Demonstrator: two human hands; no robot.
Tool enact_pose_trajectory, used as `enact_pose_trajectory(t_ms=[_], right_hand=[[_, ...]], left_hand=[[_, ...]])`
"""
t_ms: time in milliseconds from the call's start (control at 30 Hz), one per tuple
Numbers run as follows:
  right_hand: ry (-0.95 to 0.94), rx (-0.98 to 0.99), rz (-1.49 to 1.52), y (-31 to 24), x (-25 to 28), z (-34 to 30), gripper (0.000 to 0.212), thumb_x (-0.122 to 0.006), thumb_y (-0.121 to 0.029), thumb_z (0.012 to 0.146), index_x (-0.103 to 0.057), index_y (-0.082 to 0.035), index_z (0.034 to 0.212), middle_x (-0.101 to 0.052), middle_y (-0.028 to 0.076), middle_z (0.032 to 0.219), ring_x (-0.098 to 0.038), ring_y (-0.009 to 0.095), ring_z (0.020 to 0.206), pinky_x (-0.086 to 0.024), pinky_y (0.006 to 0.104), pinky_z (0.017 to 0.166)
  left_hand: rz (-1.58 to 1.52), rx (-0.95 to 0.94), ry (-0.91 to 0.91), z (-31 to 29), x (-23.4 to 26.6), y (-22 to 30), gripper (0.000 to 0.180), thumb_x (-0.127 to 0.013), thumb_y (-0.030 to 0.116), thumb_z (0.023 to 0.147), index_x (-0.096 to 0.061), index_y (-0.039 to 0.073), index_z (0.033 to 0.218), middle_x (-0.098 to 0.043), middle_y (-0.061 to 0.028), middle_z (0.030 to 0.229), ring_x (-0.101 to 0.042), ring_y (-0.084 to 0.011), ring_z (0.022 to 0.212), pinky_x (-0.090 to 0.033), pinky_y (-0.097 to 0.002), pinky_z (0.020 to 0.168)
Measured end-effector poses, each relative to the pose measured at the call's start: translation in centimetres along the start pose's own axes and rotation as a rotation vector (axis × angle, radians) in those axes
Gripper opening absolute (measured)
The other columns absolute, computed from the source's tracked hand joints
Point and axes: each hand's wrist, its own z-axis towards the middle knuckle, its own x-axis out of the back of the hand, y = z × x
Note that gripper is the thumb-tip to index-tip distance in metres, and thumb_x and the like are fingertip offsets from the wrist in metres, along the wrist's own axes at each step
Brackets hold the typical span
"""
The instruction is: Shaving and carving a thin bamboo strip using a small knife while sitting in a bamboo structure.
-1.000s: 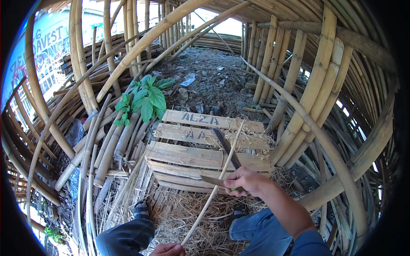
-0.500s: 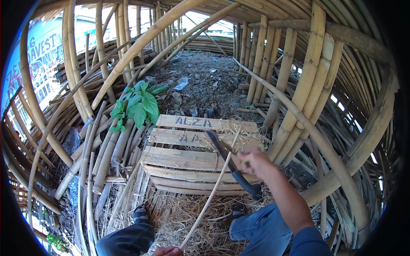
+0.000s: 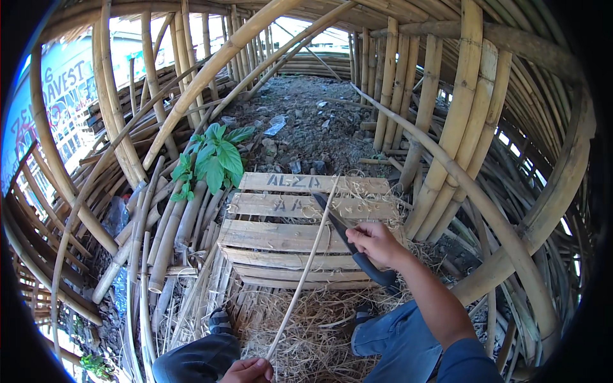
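Observation:
At the bottom edge, my left hand (image 3: pixel 248 370) is closed round the lower end of a thin, pale bamboo stick (image 3: pixel 300 290). The stick slants up and away across a slatted wooden crate (image 3: pixel 281 231). My right hand (image 3: pixel 375 244) is closed to the right of the stick, gripping a small knife (image 3: pixel 341 221). The knife's blade points toward the stick; its handle is hidden by my fingers. Under that hand a black curved-handled tool (image 3: pixel 378 274) with a long dark blade rests on the crate, its handle over the crate's right side.
Pale shavings (image 3: pixel 287 332) cover the ground between my legs and lie on the crate. Bamboo poles (image 3: pixel 167 246) are piled at left beside a leafy green plant (image 3: pixel 218 159). A slanting bamboo pole (image 3: pixel 460 175) and upright bamboo posts (image 3: pixel 465 108) stand at right. Rough soil (image 3: pixel 300 121) lies beyond.
My right hand has shifted slightly left and its fingers have turned, hiding the green bit seen between them before. The stick stands a little steeper, and my left hand shows more fully.

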Motion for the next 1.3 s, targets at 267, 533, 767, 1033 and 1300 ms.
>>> enact_pose_trajectory(t_ms=[267,533,767,1033,1300], right_hand=[[0.147,0.203,-0.605,2.2,-0.8,0.4,0.05,-0.049,-0.048,0.087,-0.062,0.0,0.081,-0.059,0.016,0.062,-0.059,0.032,0.061,-0.045,0.0394,0.06],[0.168,0.411,-0.65,2.1,-5.9,0.4,0.041,-0.044,-0.036,0.092,-0.053,-0.001,0.072,-0.053,0.013,0.05,-0.054,0.029,0.043,-0.041,0.0419,0.043],[0.327,0.486,-0.862,5.0,-3.4,3.7,0.039,-0.043,-0.036,0.091,-0.048,-0.002,0.072,-0.055,0.016,0.054,-0.056,0.029,0.044,-0.043,0.0421,0.042],[0.424,0.419,-1.05,5.8,-0.3,5.6,0.029,-0.047,-0.03,0.087,-0.054,-0.003,0.077,-0.058,0.015,0.06,-0.058,0.03,0.053,-0.046,0.0415,0.049],[0.826,-0.199,-0.697,5.9,6.9,3.1,0.054,-0.028,-0.044,0.093,-0.061,-0.003,0.084,-0.064,0.018,0.076,-0.062,0.035,0.072,-0.046,0.0473,0.067]], left_hand=[[-0.023,-0.025,-0.002,3.0,3.3,-2.0,0.024,-0.043,0.025,0.095,-0.05,0.008,0.079,-0.035,0.0041,0.05,-0.032,-0.0056,0.038,-0.023,-0.0199,0.034],[-0.087,0.078,0.032,3.1,2.5,-2.3,0.026,-0.043,0.027,0.095,-0.049,0.009,0.078,-0.032,0.0053,0.05,-0.03,-0.0048,0.038,-0.022,-0.019,0.033],[0.046,0.099,0.057,1.1,0.3,-2.0,0.036,-0.041,0.036,0.095,-0.044,0.01,0.069,-0.03,0.0032,0.047,-0.025,-0.0067,0.037,-0.018,-0.0213,0.034],[0.007,0.027,0.06,-0.1,0.5,-1.7,0.035,-0.042,0.033,0.095,-0.046,0.007,0.072,-0.034,0.001,0.048,-0.029,-0.0071,0.035,-0.02,-0.0211,0.031],[-0.015,-0.057,0.093,0.6,2.9,-3.2,0.032,-0.043,0.03,0.094,-0.048,0.006,0.073,-0.034,0.0033,0.048,-0.03,-0.0053,0.037,-0.02,-0.0205,0.033]])
